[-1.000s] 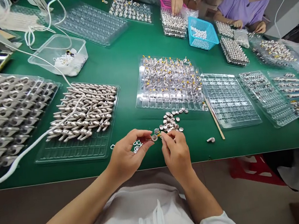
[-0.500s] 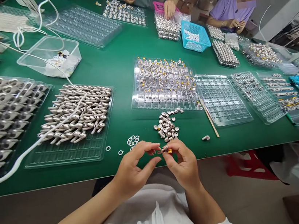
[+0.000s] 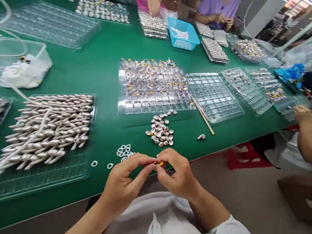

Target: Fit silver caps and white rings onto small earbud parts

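My left hand (image 3: 124, 184) and my right hand (image 3: 176, 173) meet fingertip to fingertip at the near edge of the green table (image 3: 101, 70). Between the fingertips sits a tiny earbud part with a yellow tab (image 3: 160, 163), pinched by both hands. Just beyond lies a small pile of round silver caps (image 3: 160, 130). Left of the pile are several small white rings (image 3: 123, 152). A single white earbud piece (image 3: 201, 137) rests to the right of the pile.
Clear trays hold earbud stems (image 3: 50, 125) at left, yellow-tabbed parts (image 3: 151, 83) in the middle, and a bare tray (image 3: 213, 96) with a wooden stick (image 3: 203, 116) beside it. A blue basket (image 3: 182, 33) stands far back. Other people work across and at right (image 3: 307, 131).
Both hands drew back from the cap pile toward the table's near edge, bringing the small part with them. The view swung to the right.
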Demonstrator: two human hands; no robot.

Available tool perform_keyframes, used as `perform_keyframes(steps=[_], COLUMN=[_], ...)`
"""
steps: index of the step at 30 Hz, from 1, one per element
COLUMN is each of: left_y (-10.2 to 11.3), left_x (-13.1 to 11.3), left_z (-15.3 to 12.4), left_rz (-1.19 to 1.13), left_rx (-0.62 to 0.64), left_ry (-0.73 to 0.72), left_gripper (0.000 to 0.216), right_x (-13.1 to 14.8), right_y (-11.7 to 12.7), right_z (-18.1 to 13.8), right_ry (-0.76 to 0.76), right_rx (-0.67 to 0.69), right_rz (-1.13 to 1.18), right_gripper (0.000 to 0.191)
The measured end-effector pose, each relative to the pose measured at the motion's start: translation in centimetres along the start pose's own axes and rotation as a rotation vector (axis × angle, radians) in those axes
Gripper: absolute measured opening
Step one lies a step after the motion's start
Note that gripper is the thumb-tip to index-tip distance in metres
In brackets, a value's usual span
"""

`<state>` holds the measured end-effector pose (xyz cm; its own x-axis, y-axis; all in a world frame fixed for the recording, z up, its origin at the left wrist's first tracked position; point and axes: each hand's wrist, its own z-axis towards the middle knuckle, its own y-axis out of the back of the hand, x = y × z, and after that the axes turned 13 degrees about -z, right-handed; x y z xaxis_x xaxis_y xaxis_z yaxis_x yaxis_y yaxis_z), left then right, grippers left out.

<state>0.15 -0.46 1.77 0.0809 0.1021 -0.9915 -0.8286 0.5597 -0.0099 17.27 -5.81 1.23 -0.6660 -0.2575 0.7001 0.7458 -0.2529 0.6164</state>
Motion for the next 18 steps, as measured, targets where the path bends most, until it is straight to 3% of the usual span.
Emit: perform_keyframes(steps=[6, 10, 14, 18], left_y=[-0.4, -1.5, -3.2, -5.8], left_x=[0.3, 0.2, 0.0, -0.2], left_z=[-0.1, 0.1, 0.2, -0.1], left_rz=[0.067, 0.135, 0.192, 0.201], left_rx=[0.115, 0.204, 0.303, 0.319], left_ry=[0.035, 0.074, 0.134, 0.19], left_gripper=[0.013, 0.016, 0.024, 0.028], right_x=[0.3, -0.7, -2.1, -3.1], right_y=[0.9, 4.3, 8.6, 11.4], right_z=[-1.6, -6.1, -14.3, -22.9], right_ry=[-0.083, -0.334, -0.729, -1.005], right_rx=[-0.126, -0.147, -0.405, -0.82], right_rz=[0.053, 0.069, 0.131, 0.142], right_gripper=[0.006, 0.005, 0.005, 0.011])
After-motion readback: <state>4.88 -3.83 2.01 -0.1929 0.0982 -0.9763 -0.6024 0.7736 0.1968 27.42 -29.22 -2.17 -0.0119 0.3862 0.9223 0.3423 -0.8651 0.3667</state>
